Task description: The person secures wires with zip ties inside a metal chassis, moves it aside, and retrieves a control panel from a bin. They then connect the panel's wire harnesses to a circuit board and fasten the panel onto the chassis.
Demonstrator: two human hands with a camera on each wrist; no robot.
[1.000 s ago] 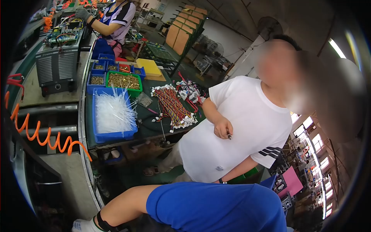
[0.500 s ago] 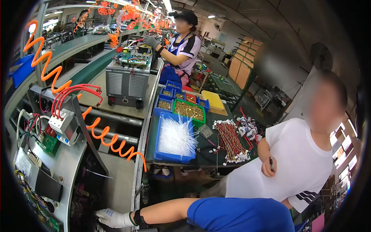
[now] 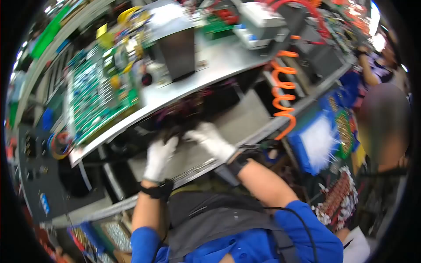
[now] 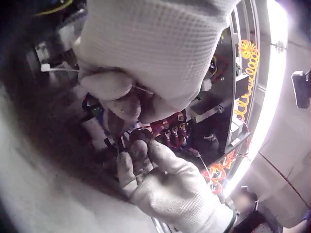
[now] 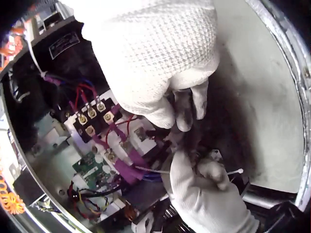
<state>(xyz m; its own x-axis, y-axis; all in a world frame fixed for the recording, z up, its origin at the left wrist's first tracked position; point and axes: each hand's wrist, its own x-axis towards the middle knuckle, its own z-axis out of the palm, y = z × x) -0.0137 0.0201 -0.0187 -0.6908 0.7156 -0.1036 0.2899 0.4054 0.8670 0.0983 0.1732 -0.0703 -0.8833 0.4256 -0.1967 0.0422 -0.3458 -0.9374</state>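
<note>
My gloved left hand (image 3: pixel 160 160) pinches a white cable tie (image 5: pixel 238 171), whose small head sticks out on one side and whose tail comes out on the other. The gloved right hand (image 3: pixel 211 141) is close beside it, fingers bent inward and fingertips right at dark wires inside the chassis; I cannot tell whether they grip anything. In the left wrist view the left glove (image 4: pixel 155 53) fills the top, with the right glove (image 4: pixel 180 189) below. Near the fingers are purple-sleeved cables (image 5: pixel 129 170) and a terminal block (image 5: pixel 92 116) with brass screws.
An open metal chassis carries a green circuit board (image 3: pixel 103 87) above the hands. An orange coiled hose (image 3: pixel 283 87) hangs to the right. Beyond the rail (image 3: pixel 206 166) are a blue bin (image 3: pixel 300 151) of white cable ties and a wire bundle (image 3: pixel 340 197). Another person (image 3: pixel 377 70) stands at far right.
The head view has swung from the parts table and a person in a white shirt to the chassis. Both my gloved hands are now in view together, at the wiring.
</note>
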